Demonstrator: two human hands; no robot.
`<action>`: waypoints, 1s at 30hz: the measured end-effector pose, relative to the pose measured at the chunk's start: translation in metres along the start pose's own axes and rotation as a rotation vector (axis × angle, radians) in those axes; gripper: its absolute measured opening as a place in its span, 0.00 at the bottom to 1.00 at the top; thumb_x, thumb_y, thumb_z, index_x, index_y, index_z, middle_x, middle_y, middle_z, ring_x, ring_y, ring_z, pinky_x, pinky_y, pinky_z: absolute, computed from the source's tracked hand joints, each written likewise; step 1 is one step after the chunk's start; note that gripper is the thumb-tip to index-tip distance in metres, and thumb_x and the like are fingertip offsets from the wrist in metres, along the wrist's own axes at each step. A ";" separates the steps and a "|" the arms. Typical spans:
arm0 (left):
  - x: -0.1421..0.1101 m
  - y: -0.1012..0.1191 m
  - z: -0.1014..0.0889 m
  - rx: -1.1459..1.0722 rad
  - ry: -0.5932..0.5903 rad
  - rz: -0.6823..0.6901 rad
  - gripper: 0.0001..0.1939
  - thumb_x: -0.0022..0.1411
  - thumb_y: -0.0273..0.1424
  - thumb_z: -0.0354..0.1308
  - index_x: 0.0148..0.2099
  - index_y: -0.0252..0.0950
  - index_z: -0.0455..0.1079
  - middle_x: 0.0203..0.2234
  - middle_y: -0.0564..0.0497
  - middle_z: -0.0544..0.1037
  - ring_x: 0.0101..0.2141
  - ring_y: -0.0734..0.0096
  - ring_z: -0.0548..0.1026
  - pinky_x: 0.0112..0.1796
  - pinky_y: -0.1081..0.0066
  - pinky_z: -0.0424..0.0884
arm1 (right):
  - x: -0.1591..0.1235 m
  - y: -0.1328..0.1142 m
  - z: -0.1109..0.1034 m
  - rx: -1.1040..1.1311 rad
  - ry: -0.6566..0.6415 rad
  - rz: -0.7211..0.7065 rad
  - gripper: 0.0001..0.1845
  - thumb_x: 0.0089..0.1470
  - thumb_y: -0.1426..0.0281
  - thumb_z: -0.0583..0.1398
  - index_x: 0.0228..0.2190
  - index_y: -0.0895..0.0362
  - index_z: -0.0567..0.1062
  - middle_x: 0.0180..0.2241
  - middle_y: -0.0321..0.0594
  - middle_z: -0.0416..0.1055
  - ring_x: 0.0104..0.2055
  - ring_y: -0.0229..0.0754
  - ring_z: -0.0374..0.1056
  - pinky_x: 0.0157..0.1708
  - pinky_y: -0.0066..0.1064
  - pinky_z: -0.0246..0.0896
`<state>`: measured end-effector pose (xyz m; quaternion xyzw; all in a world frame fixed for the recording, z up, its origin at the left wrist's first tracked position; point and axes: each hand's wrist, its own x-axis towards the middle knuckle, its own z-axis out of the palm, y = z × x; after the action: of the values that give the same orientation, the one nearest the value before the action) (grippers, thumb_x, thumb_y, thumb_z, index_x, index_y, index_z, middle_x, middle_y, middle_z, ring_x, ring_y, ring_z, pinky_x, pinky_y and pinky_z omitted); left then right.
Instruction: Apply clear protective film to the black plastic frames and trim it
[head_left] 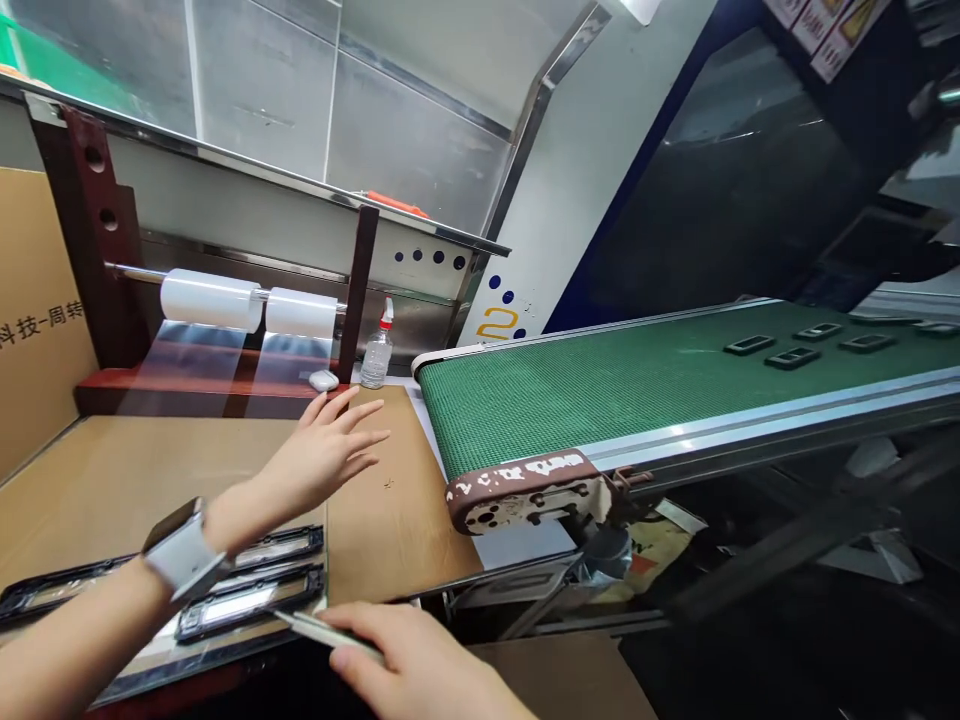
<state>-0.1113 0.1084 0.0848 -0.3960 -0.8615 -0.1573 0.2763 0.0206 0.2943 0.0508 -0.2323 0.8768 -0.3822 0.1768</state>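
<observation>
My left hand (330,440) reaches out over the brown board on the bench, fingers spread, holding nothing; a watch with a pale strap (187,555) is on its wrist. Low in the view, my right hand (412,660) grips a pair of pointed metal tweezers (322,630), tip toward the left. That tip is close to a black rectangular plastic frame (255,605); I cannot tell if they touch. Beyond it lies a second black frame (277,545), partly behind my left wrist. Another black frame (60,590) sits at far left, partly covered by my forearm.
A green conveyor belt (562,380) carries several small dark frames (793,357) on the right. Behind the bench, two rolls of clear film (210,298) hang on a rod. A spray bottle (376,355) and a small white object (324,380) stand nearby. A cardboard box (37,380) is left.
</observation>
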 end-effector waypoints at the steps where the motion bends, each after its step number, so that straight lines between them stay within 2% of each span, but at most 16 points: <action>1: 0.009 -0.005 0.009 0.007 -0.030 0.000 0.12 0.64 0.38 0.55 0.47 0.44 0.75 0.56 0.47 0.70 0.60 0.46 0.60 0.56 0.42 0.54 | -0.005 0.000 0.001 -0.012 -0.007 0.027 0.21 0.61 0.66 0.53 0.55 0.44 0.70 0.52 0.33 0.71 0.52 0.43 0.68 0.50 0.29 0.61; 3: 0.021 -0.016 0.025 0.018 -0.084 -0.003 0.14 0.62 0.42 0.57 0.46 0.44 0.76 0.56 0.46 0.70 0.60 0.44 0.59 0.55 0.41 0.54 | -0.015 0.001 0.002 -0.023 -0.014 0.082 0.21 0.61 0.64 0.53 0.55 0.45 0.69 0.51 0.33 0.72 0.51 0.43 0.68 0.49 0.28 0.61; 5: 0.025 -0.027 0.033 0.029 -0.120 -0.011 0.16 0.62 0.46 0.56 0.41 0.41 0.76 0.52 0.46 0.73 0.59 0.47 0.61 0.55 0.43 0.55 | -0.021 0.004 0.002 -0.028 -0.015 0.117 0.20 0.62 0.62 0.52 0.55 0.45 0.70 0.50 0.33 0.72 0.50 0.43 0.68 0.49 0.28 0.60; 7: 0.022 -0.040 0.032 0.042 -0.148 -0.025 0.18 0.65 0.46 0.51 0.37 0.41 0.75 0.48 0.48 0.75 0.57 0.53 0.64 0.56 0.46 0.54 | -0.022 0.009 0.002 -0.035 -0.006 0.131 0.19 0.62 0.61 0.52 0.52 0.46 0.72 0.48 0.34 0.73 0.48 0.43 0.69 0.48 0.28 0.60; 9: 0.010 -0.056 0.027 0.058 -0.187 -0.041 0.18 0.67 0.46 0.47 0.39 0.44 0.75 0.49 0.51 0.75 0.56 0.56 0.65 0.57 0.45 0.51 | -0.020 0.012 0.001 -0.019 0.019 0.139 0.18 0.60 0.61 0.54 0.49 0.48 0.75 0.43 0.35 0.75 0.44 0.42 0.70 0.44 0.28 0.61; 11: -0.012 -0.076 0.021 0.076 -0.245 -0.055 0.18 0.67 0.49 0.46 0.46 0.50 0.74 0.53 0.53 0.72 0.57 0.56 0.64 0.58 0.45 0.51 | -0.015 0.012 -0.002 0.083 0.043 0.167 0.17 0.59 0.61 0.55 0.46 0.51 0.76 0.37 0.37 0.76 0.34 0.38 0.69 0.34 0.25 0.61; 13: -0.045 -0.095 0.012 0.096 -0.316 -0.065 0.20 0.64 0.51 0.48 0.52 0.52 0.72 0.55 0.52 0.71 0.57 0.55 0.66 0.57 0.49 0.57 | -0.008 0.012 -0.008 0.194 0.068 0.183 0.16 0.59 0.63 0.55 0.46 0.54 0.75 0.32 0.36 0.74 0.26 0.35 0.66 0.27 0.23 0.59; 15: -0.084 -0.108 0.002 0.122 -0.385 -0.075 0.20 0.63 0.50 0.51 0.53 0.54 0.71 0.56 0.53 0.71 0.57 0.54 0.66 0.55 0.50 0.61 | 0.000 0.013 -0.015 0.180 0.131 0.119 0.16 0.59 0.66 0.55 0.47 0.54 0.74 0.32 0.37 0.74 0.27 0.35 0.67 0.28 0.24 0.61; 16: -0.104 -0.112 -0.003 0.138 -0.412 -0.084 0.19 0.63 0.50 0.51 0.53 0.55 0.71 0.56 0.53 0.71 0.57 0.52 0.66 0.54 0.48 0.62 | 0.005 0.014 -0.018 0.123 0.173 0.054 0.16 0.59 0.67 0.56 0.48 0.53 0.74 0.35 0.37 0.75 0.32 0.36 0.70 0.33 0.25 0.63; 18: -0.141 -0.111 -0.013 0.163 -0.455 -0.101 0.17 0.65 0.47 0.50 0.54 0.59 0.70 0.57 0.55 0.70 0.57 0.50 0.66 0.52 0.46 0.67 | 0.019 0.020 -0.022 -0.037 0.237 -0.098 0.16 0.59 0.69 0.57 0.49 0.53 0.73 0.43 0.38 0.75 0.43 0.39 0.71 0.44 0.27 0.62; 19: -0.155 -0.108 -0.017 0.183 -0.468 -0.091 0.17 0.65 0.46 0.50 0.55 0.61 0.68 0.57 0.56 0.69 0.57 0.51 0.66 0.50 0.47 0.69 | 0.027 0.024 -0.022 -0.119 0.237 -0.165 0.16 0.59 0.69 0.57 0.49 0.53 0.73 0.45 0.38 0.74 0.46 0.39 0.70 0.46 0.27 0.61; 21: -0.176 -0.098 -0.022 0.263 -0.442 -0.042 0.20 0.67 0.43 0.49 0.60 0.60 0.61 0.60 0.57 0.65 0.58 0.53 0.65 0.48 0.51 0.72 | 0.046 0.029 -0.021 -0.309 0.202 -0.268 0.16 0.61 0.68 0.57 0.50 0.52 0.73 0.44 0.38 0.74 0.45 0.39 0.70 0.43 0.26 0.61; 24: -0.188 -0.078 -0.018 0.371 -0.336 0.047 0.26 0.66 0.43 0.50 0.65 0.53 0.56 0.60 0.53 0.63 0.57 0.53 0.66 0.45 0.54 0.75 | 0.074 0.030 -0.015 -0.601 0.134 -0.374 0.16 0.62 0.67 0.56 0.51 0.49 0.72 0.37 0.36 0.74 0.37 0.38 0.69 0.32 0.25 0.58; 28: -0.190 -0.059 -0.007 0.385 -0.272 -0.085 0.25 0.63 0.48 0.50 0.61 0.50 0.64 0.61 0.56 0.62 0.59 0.50 0.63 0.48 0.47 0.72 | 0.095 0.019 -0.007 -0.789 0.069 -0.449 0.17 0.62 0.66 0.55 0.53 0.45 0.69 0.32 0.33 0.72 0.30 0.36 0.65 0.23 0.27 0.47; 30: -0.190 -0.056 -0.005 0.374 -0.275 -0.091 0.25 0.63 0.49 0.50 0.61 0.52 0.63 0.62 0.58 0.59 0.59 0.52 0.63 0.49 0.47 0.72 | 0.100 0.014 -0.004 -0.813 0.059 -0.468 0.16 0.63 0.66 0.54 0.52 0.45 0.70 0.30 0.33 0.71 0.28 0.36 0.63 0.22 0.27 0.45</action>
<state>-0.0514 -0.0429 -0.0283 -0.3162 -0.9221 0.0483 0.2176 -0.0679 0.2513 0.0294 -0.4631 0.8841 -0.0436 -0.0447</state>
